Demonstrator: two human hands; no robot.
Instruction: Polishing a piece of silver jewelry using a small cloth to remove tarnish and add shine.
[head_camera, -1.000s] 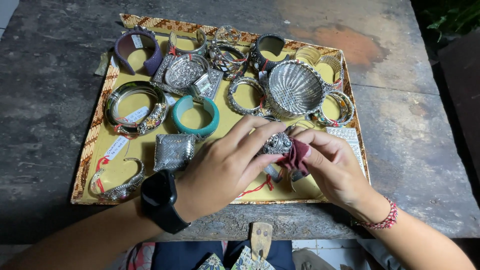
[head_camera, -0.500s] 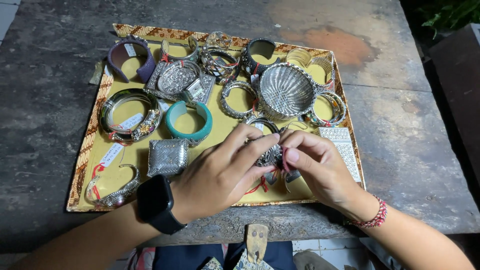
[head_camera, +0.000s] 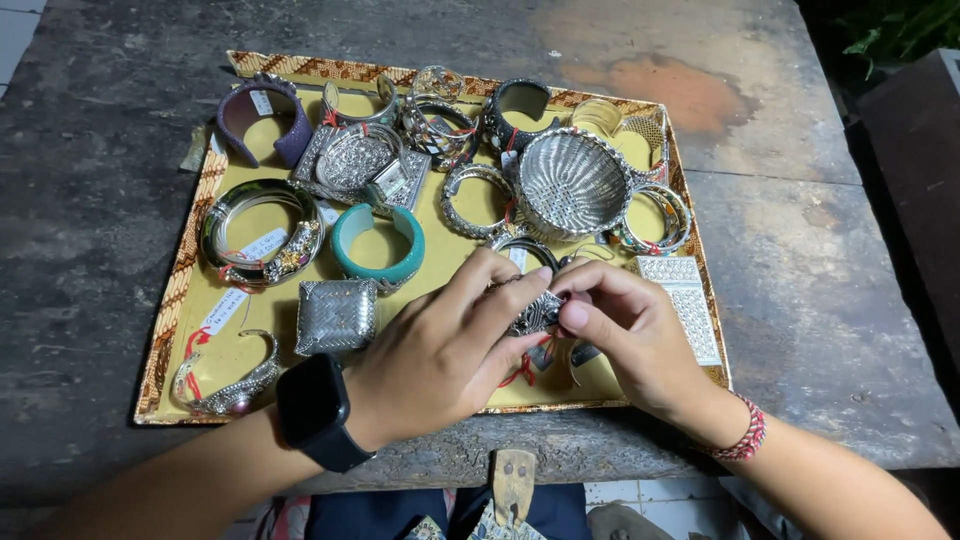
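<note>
Left hand & right hand pinching small ornate silver bangle betw. fingertips, fingers curled tight round it, over yellow patterned-rim tray, nr teal cuff bracelet.

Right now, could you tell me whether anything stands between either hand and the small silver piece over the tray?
Nothing visible does: the left hand and right hand both pinch the small silver piece directly, above the yellow tray.

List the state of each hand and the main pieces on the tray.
left hand: fingers pinching the small silver piece
right hand: fingers pinching the same piece
small silver piece: held above the tray
teal cuff: lying flat, untouched
silver woven box: closed
tray: flat on the table
</note>
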